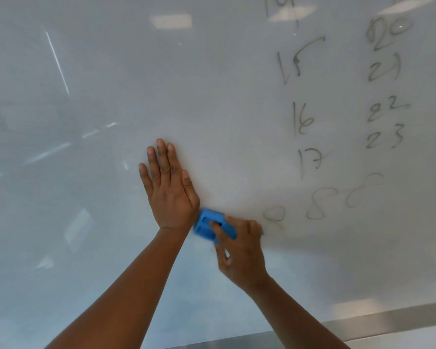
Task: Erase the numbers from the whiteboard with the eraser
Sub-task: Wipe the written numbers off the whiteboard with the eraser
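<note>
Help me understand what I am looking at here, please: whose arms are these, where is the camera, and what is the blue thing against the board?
There is no machine here. The one picture comes from a wide-angle camera worn on a person's head, looking forward and down, so the two bare arms reaching in from the bottom are the wearer's own. The big pale surface is a whiteboard. The left hand lies flat on it, fingers spread upward, holding nothing. The right hand has its grip on a blue eraser, pressed to the board just beside the left hand. To the right, handwritten numbers remain in columns, such as 15, 16, 17 and 20 to 23; a few lower ones near the eraser look faint and smudged. The bright patches are ceiling light reflections.
</note>
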A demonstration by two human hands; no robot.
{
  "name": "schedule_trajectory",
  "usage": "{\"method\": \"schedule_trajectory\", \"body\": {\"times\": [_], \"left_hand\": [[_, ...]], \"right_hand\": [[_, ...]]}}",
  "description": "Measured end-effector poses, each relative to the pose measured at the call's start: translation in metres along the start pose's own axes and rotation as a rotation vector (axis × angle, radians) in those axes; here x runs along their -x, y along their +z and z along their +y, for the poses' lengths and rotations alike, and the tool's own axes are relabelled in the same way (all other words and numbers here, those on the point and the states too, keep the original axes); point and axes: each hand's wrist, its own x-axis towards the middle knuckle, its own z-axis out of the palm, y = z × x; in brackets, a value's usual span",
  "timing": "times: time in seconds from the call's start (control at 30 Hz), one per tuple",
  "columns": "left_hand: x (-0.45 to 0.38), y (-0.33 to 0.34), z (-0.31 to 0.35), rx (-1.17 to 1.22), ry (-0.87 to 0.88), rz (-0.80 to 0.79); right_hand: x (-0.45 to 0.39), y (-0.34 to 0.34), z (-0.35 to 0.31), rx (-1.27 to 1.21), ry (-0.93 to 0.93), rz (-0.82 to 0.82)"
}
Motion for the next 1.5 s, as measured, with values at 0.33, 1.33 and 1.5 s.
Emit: {"method": "schedule_trajectory", "body": {"times": [0.33, 1.33, 1.5], "left_hand": [[-0.001, -0.005, 0.006, 0.016, -0.023, -0.029], [-0.044, 0.006, 0.077, 0.029, 0.154, -0.095], [-0.047, 0.012, 0.086, 0.025, 0.149, -0.087]], "right_hand": [[0.031, -0.020, 0.049, 0.123, -0.252, -0.182], [0.020, -0.029, 0.059, -0.090, 0.475, 0.289], [-0.011, -0.042, 0.077, -0.062, 0.488, 0.387]]}}
